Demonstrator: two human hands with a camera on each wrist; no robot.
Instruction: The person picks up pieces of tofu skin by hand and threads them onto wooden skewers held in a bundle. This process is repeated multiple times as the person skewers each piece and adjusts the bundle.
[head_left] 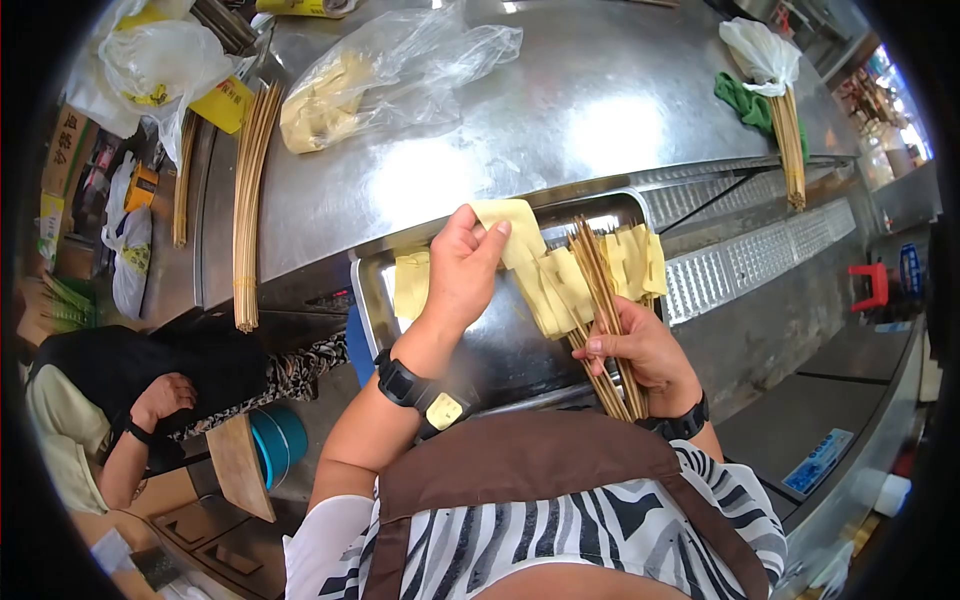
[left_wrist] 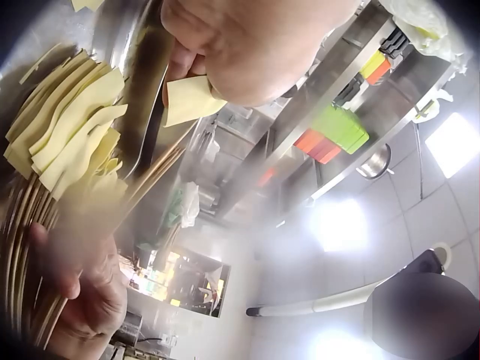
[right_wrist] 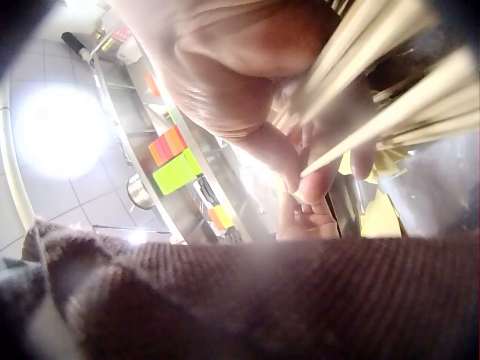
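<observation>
My left hand (head_left: 462, 270) pinches a flat, pale yellow tofu sheet (head_left: 512, 222) between thumb and fingers, over a metal tray (head_left: 363, 310). Just right of it, my right hand (head_left: 648, 352) grips a bundle of bamboo skewers (head_left: 598, 265), their blunt ends pointing toward my apron. Folded tofu sheets (head_left: 562, 290) are threaded on some of these skewers; the left wrist view shows them in wavy folds (left_wrist: 71, 127). More skewered tofu sheets (head_left: 632, 262) lie at the tray's right end, and another pile of sheets (head_left: 411, 285) sits at its left.
Behind the tray is a steel table (head_left: 560, 90) with a clear plastic bag (head_left: 400, 75) of tofu sheets and a long skewer bundle (head_left: 256, 200). A bagged skewer bundle (head_left: 788, 140) lies at the right beside a green cloth (head_left: 742, 102). Another person's hand (head_left: 165, 397) is at left.
</observation>
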